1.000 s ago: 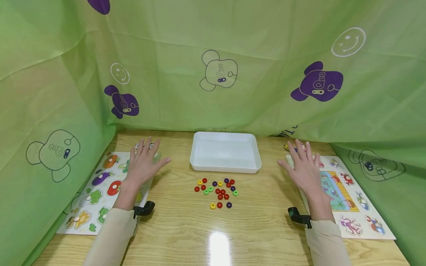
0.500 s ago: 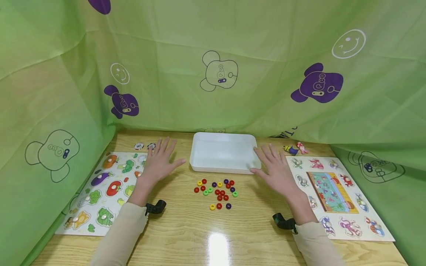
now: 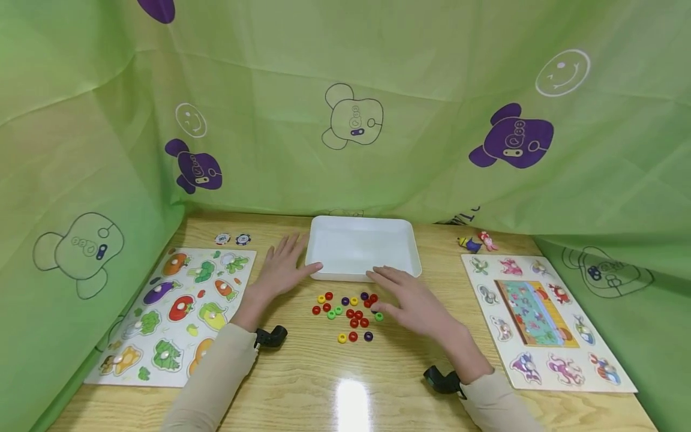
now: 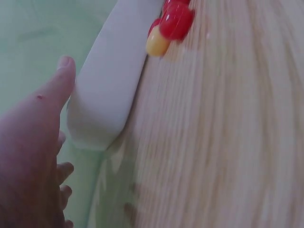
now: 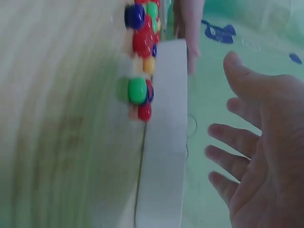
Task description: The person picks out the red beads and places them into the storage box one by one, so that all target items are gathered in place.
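A white rectangular tray [image 3: 363,246] stands at the back middle of the wooden table. In front of it lie several small ring-shaped beads [image 3: 353,336] in red, yellow, green and purple. My left hand [image 3: 282,270] is at the tray's left front corner, fingers spread, holding nothing. My right hand [image 3: 412,300] hovers at the right of the beads, fingers extended, its fingertips near the tray's front wall in the head view. The right wrist view shows the right hand's fingers [image 5: 232,137] apart, with the beads [image 5: 137,90] beside the tray wall [image 5: 164,142].
A vegetable puzzle board [image 3: 183,282] lies at left, a sea-animal puzzle board [image 3: 585,366] at right. Two round chips [image 3: 243,239] sit at the back left, two small figurines [image 3: 469,244] at the back right. Green printed cloth [image 3: 281,150] hangs around the back and sides.
Both hands have moved inward from above the puzzle boards toward the tray and beads. The right hand has come farther, turning its fingers to the left. The tray and beads stay in place.
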The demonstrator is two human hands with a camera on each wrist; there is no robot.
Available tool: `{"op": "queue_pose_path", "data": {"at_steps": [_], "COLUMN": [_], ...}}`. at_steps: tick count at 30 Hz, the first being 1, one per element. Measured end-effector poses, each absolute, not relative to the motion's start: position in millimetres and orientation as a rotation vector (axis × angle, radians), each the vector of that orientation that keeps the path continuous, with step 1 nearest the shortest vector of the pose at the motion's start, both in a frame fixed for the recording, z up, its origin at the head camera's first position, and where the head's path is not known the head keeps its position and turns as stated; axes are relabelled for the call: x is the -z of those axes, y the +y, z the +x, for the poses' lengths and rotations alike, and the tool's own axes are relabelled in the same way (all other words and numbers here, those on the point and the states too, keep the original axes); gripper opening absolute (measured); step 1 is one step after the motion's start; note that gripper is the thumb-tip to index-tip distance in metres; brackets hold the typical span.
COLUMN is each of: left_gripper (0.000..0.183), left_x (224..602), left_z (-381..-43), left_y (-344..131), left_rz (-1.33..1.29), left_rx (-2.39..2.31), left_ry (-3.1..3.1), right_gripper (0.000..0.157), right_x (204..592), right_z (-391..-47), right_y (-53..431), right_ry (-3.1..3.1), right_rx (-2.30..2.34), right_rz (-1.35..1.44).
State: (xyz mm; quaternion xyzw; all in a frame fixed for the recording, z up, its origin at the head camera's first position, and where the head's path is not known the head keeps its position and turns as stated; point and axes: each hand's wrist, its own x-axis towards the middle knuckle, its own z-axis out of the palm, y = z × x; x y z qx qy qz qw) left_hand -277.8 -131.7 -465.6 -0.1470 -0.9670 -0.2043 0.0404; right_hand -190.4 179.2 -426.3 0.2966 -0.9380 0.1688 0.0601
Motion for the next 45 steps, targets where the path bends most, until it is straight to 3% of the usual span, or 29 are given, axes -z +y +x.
{"op": "queue_pose_path", "data": {"at_steps": [8,15,28,37,45], "left_gripper": [0.093,0.104,0.107,0.112,0.115], "left_x": [467.5,468.8,471.3,474.1,473.4], "left_z": [-281.0,-279.4,-276.7,-273.3,-275.0], "left_y": [-114.7,-108.3,-106.2,-110.3,-111.0], "left_rz": [-0.465,-0.415,-0.370,-0.320,-0.344], "left_rx": [0.722,0.837,1.132,1.235,1.295], "left_ry": [-2.999,-3.025,-2.993,-2.957,-2.943], "right_gripper": [0.039,0.030,0.013,0.016,0.016], "right_x": [436.8,448.1,448.9,425.1,420.0], "right_z": [-191.5,-201.2,-208.1,-217.0,-261.5], "right_y": [166.1,160.4,154.2,157.9,161.2], "right_ry": [-2.804,-2.841,-2.880,-2.791,-2.783], "right_rx": [-0.476,-0.417,-0.435,-0.576,-0.716], "right_rz": [0.977,0.949,0.932,0.857,0.611]}}
